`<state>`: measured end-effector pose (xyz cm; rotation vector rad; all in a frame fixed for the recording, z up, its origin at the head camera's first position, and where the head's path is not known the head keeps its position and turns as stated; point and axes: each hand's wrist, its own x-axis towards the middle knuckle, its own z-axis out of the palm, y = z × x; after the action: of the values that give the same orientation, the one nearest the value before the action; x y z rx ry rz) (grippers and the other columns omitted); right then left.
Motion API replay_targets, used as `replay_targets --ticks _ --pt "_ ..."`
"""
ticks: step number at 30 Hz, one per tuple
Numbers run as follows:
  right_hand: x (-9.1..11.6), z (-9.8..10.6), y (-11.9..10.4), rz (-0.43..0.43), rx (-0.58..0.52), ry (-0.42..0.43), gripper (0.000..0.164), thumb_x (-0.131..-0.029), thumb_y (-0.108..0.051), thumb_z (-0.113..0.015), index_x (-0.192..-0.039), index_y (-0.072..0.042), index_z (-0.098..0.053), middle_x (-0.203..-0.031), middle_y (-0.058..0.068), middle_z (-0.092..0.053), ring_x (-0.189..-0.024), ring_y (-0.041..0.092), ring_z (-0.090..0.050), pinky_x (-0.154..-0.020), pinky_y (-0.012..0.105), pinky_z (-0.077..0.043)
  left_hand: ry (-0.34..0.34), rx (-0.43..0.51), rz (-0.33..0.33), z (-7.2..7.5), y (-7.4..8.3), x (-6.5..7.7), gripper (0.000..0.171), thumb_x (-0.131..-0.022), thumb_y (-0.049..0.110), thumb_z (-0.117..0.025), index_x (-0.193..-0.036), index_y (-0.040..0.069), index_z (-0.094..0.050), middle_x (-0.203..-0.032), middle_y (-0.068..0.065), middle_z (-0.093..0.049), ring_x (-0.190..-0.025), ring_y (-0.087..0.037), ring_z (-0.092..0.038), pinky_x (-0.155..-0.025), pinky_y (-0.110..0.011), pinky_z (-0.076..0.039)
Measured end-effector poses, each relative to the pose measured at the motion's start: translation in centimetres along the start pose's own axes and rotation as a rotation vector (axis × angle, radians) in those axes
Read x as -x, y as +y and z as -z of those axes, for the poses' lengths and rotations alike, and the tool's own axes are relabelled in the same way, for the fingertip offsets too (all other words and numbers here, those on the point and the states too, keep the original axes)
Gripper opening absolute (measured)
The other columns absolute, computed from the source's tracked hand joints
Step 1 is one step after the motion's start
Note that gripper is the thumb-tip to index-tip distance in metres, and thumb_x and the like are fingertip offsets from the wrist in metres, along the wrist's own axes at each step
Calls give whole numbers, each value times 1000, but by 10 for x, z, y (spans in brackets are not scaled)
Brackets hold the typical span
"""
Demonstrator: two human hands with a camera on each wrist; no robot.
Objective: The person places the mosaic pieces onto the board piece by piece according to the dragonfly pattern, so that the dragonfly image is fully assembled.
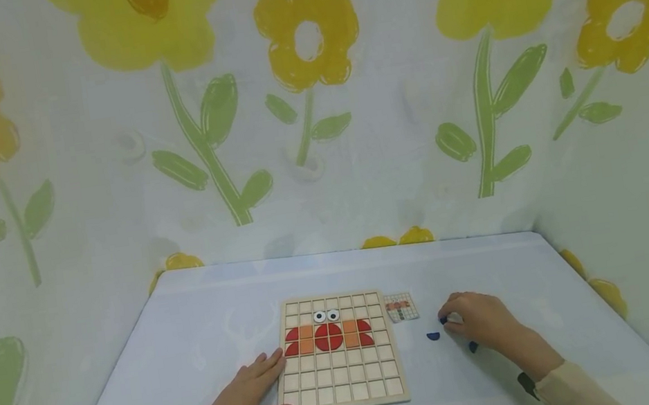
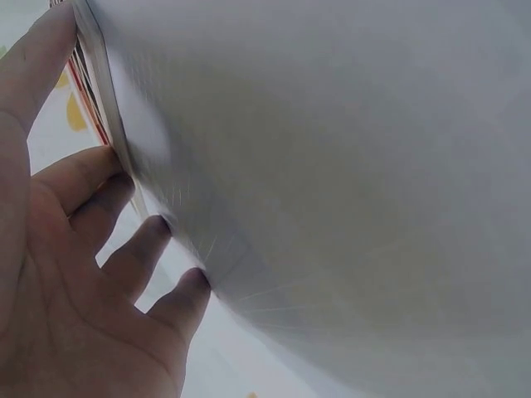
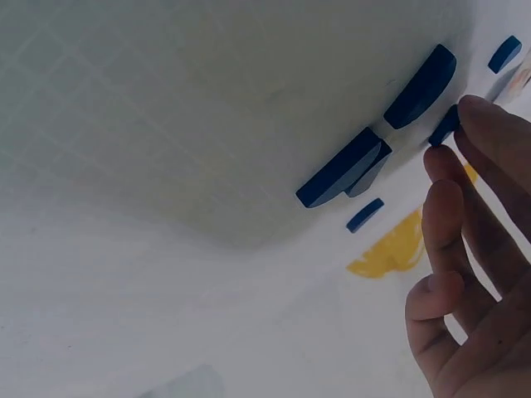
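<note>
Blue and thin, one small piece (image 3: pixel 445 124) was pinched at the fingertips of the right hand (image 1: pixel 483 320). A light hold by its edges looked best, since that left the flat face free and made small turns easy. More blue pieces (image 1: pixel 433 336) lay on the table (image 1: pixel 497 261), some close to that hand, so a lift straight up was the safer way to avoid knocking them. Farther out, just beside the board (image 1: pixel 341 376), was a small card (image 1: pixel 401 306) printed with a grid and coloured shapes, worth a glance to check which way a piece should face. The board lay flat, with red pieces (image 1: pixel 323 344), orange pieces (image 1: pixel 349 326) and eye pieces (image 1: pixel 333 314) in its squares and the lower rows bare. At its left side rested the left hand (image 1: pixel 243 400), fingers extended, gripping nothing; gentle, steady pressure seemed right there, as a shove could have slid the board.
</note>
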<state>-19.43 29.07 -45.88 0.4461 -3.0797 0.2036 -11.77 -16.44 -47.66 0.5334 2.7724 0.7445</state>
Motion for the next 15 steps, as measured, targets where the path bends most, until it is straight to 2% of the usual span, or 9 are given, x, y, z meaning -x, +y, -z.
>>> replay_targets --ticks 15 --pt "-5 1 1 69 3 91 17 -78 -17 -88 -91 -21 -79 -94 -8 -72 -93 19 -71 -79 39 -61 9 13 -2 0 0 2 91 -83 65 -71 -154 15 -46 -162 3 -36 -151 -35 -27 -119 -63 -23"
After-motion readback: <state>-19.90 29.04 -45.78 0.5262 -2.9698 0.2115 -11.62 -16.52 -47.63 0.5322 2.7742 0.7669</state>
